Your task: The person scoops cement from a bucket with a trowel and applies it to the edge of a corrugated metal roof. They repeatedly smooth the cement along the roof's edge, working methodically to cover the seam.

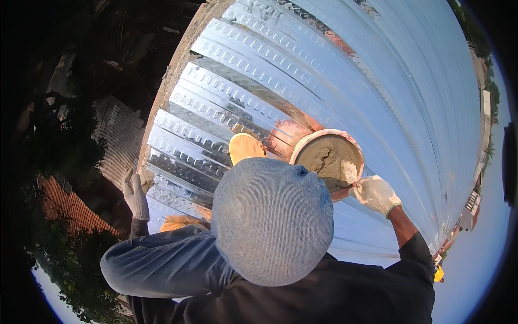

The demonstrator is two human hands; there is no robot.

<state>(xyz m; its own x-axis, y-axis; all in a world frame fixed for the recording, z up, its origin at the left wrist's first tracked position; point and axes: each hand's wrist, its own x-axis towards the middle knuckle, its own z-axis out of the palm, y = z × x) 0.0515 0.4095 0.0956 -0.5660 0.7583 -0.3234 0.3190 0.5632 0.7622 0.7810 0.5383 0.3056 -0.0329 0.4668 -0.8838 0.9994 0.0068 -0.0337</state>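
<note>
My right hand (375, 197), in a cream knit glove, grips the lower right rim of a round pinkish bucket (353, 140) holding wet grey mortar (324, 162). My left hand (135, 197), gloved in pale knit, has its fingers stretched out beside the left edge (156, 108) of a ribbed metal deck (216, 48); whether it touches that edge I cannot tell. My tan boots (245, 148) are on the deck, one just left of the bucket. My bent knee in blue denim (272, 216) covers the lower middle of the view.
Beyond the left edge is a dark drop with corrugated roofing (113, 135), red tiles (73, 210) and trees (81, 270) below. The shiny deck curves away to the right toward distant buildings (472, 208). A small figure in yellow (438, 272) is at the far lower right.
</note>
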